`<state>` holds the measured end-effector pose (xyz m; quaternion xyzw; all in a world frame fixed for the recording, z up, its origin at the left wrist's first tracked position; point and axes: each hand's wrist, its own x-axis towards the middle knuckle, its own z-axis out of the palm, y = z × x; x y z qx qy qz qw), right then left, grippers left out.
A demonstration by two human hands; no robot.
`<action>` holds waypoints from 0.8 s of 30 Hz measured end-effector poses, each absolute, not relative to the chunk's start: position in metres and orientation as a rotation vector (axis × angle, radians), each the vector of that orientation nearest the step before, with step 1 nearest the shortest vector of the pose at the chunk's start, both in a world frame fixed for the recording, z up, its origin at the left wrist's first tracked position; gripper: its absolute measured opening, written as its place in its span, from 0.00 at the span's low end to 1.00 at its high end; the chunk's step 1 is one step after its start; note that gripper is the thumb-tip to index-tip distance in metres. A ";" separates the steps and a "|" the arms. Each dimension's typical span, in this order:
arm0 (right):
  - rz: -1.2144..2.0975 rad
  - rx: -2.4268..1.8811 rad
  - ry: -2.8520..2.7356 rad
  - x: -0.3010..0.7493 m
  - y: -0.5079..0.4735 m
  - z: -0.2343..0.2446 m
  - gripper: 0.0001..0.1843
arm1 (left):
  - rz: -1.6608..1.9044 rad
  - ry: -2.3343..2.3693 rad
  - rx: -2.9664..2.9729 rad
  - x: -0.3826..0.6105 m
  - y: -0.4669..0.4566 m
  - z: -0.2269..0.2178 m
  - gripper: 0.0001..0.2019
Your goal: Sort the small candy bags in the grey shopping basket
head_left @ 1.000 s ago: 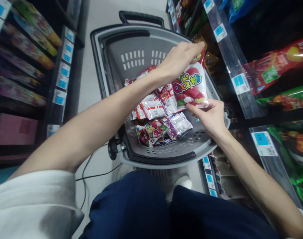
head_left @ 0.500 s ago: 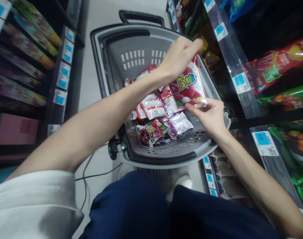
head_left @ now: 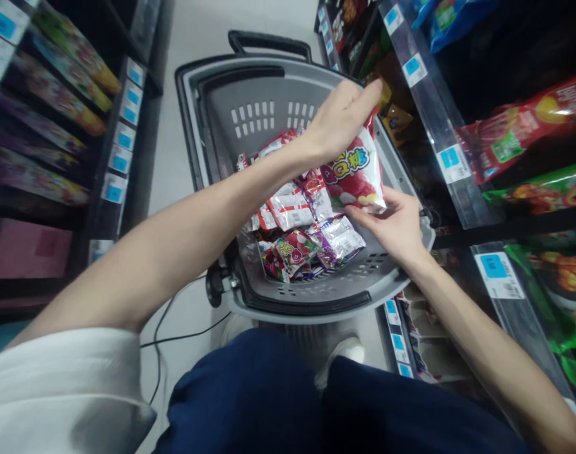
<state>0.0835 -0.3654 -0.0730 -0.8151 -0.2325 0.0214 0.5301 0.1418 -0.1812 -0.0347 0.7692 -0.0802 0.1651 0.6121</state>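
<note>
Between my hands, over the right part of a grey shopping basket point(head_left: 250, 88), is a red and white bag of gummy candy point(head_left: 356, 167) with its colourful lettering facing up. My left hand point(head_left: 342, 120) grips the bag's top edge, fingertips hidden behind it. My right hand point(head_left: 394, 224) pinches the bottom edge, thumb in front. Below, inside the basket, lies a pile of small candy packets point(head_left: 292, 208), red, white and purple, some with their backs up. My left forearm covers part of the pile.
Shelves with price tags point(head_left: 451, 161) and snack bags point(head_left: 528, 126) stand close on the right. More shelved packets point(head_left: 55, 94) line the left. A black cable point(head_left: 188, 337) runs over the floor left of my legs. The basket's black handle point(head_left: 269, 43) points away from me.
The candy bag has come slightly lower and to the left, both hands moving with it. My grip on it is unchanged. The view has shifted a little.
</note>
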 end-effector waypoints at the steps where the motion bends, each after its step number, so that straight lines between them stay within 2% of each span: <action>1: 0.046 -1.946 -0.566 0.083 -0.365 -0.073 0.13 | 0.372 -0.185 1.753 0.143 -0.182 -0.036 0.30; 14: 0.044 -2.000 -0.603 0.082 -0.365 -0.072 0.11 | 0.218 -0.150 1.674 0.137 -0.180 -0.035 0.25; 24: 0.052 -2.044 -0.644 0.078 -0.365 -0.071 0.14 | 0.255 -0.259 1.776 0.145 -0.180 -0.047 0.28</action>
